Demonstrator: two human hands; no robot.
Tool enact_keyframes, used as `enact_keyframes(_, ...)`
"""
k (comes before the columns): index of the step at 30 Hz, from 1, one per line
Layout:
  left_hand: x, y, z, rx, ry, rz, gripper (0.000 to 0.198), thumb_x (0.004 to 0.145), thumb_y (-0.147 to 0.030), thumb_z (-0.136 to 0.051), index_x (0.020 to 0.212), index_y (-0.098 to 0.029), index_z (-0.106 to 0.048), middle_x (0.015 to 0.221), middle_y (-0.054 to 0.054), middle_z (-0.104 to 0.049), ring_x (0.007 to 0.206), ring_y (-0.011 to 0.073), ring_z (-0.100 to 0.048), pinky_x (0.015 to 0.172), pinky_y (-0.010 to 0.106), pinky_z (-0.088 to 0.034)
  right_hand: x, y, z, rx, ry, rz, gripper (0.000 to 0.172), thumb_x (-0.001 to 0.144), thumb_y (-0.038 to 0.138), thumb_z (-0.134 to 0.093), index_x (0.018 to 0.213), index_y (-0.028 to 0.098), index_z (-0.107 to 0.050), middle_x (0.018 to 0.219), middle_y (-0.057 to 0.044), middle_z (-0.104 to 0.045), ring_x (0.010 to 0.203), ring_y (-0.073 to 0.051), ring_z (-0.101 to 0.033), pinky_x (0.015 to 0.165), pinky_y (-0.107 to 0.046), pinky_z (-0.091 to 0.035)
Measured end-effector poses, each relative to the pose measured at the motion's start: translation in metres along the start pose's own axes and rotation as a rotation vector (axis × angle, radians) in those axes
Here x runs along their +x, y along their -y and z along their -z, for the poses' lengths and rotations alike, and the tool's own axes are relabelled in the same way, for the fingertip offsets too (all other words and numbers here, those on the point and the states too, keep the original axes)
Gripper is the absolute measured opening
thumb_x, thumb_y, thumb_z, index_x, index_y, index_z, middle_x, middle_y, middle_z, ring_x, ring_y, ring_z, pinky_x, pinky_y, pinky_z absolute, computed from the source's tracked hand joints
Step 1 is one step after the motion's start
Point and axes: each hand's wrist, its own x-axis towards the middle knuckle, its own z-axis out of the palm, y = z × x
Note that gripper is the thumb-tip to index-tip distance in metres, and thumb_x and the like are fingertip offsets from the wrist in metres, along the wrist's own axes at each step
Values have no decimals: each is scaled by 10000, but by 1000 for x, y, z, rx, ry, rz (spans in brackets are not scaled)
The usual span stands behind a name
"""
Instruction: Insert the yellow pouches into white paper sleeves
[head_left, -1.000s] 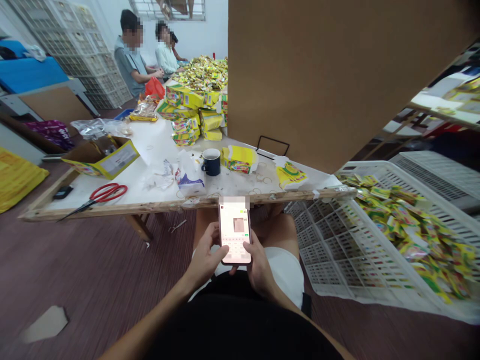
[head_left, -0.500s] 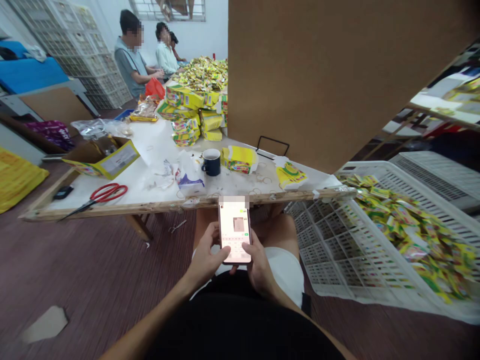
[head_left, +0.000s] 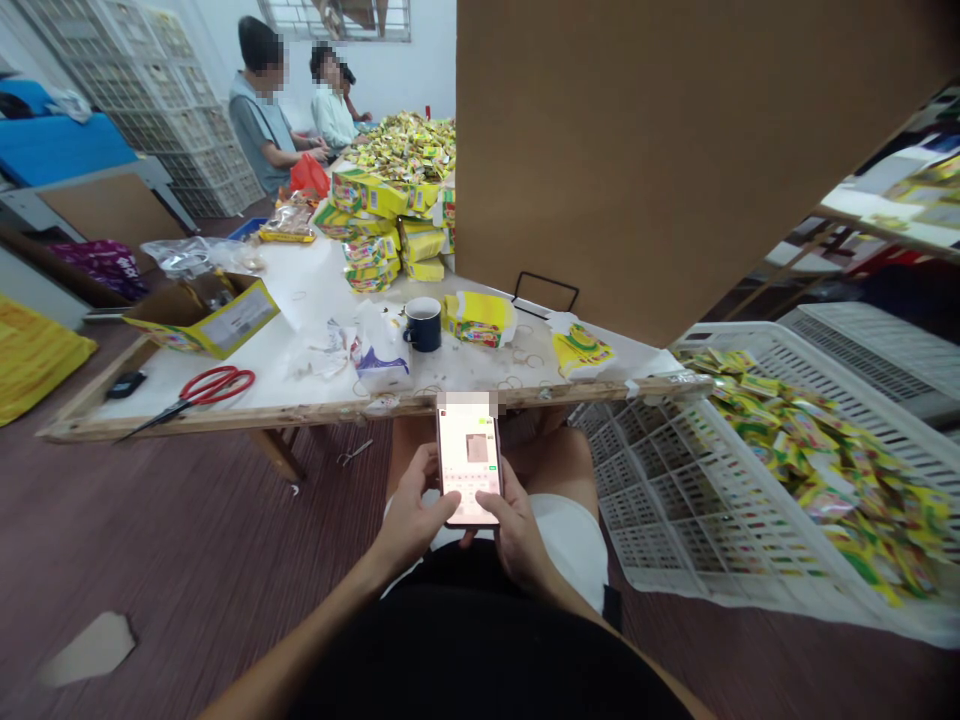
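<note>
Typing on a phone held low over the lap

Watching from my end of the link, I read both hands as closed around the phone [head_left: 469, 470]. It stands upright at the centre of the view, above the knees and just short of the table [head_left: 225, 412]. The left hand [head_left: 409, 520] cradles its lower left side from 7 o'clock, thumb laid at the bottom of the screen. The right hand [head_left: 517, 535] wraps the lower right side from 5 o'clock, thumb bent over the keyboard area. My judgement is that this goes best with the fingers braced behind the case, the wrists quiet and only the thumbs working.

At 3 o'clock a white crate [head_left: 660, 500] leans near the knee, holding yellow sachets [head_left: 825, 450]. On the table beyond, red scissors [head_left: 199, 392] lie at 10 o'clock and a dark mug [head_left: 424, 325] stands at 12. Farther off at 12, yellow boxes [head_left: 382, 230] are stacked beside a tall cardboard sheet [head_left: 660, 150], and seated people [head_left: 259, 120] work at 11 o'clock
</note>
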Motion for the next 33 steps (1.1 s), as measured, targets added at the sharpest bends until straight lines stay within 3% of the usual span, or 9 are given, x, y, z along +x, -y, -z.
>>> enact_keyframes(17, 1, -2, 0, -132, -32, 5, 287, 838, -188, -519, 1123, -161, -544, 1088, 94, -682, 1020, 245, -616, 835, 350, -475, -2, 0, 1, -4, 26, 20, 348, 815, 218, -591, 1155, 219, -516, 941, -36, -630, 601, -150, -593, 361, -197, -507)
enact_keyframes(25, -1, 3, 2, -56, 42, -41, 441, 760, -141, -591, 1182, -183, -471, 1207, 108, -614, 1094, 263, -574, 891, 361, -445, -1, 0, 1, 11, 17, 20, 355, 806, 197, -595, 1150, 232, -513, 980, -40, -628, 672, -171, -627, 379, -191, -513)
enact_keyframes(33, -1, -3, -2, 20, 40, -22, 504, 732, -71, -564, 1203, -184, -424, 1215, 105, -597, 1106, 251, -556, 924, 374, -434, -2, 1, 2, 15, 17, 18, 397, 797, 194, -603, 1178, 231, -496, 968, -41, -629, 700, -184, -629, 374, -188, -513)
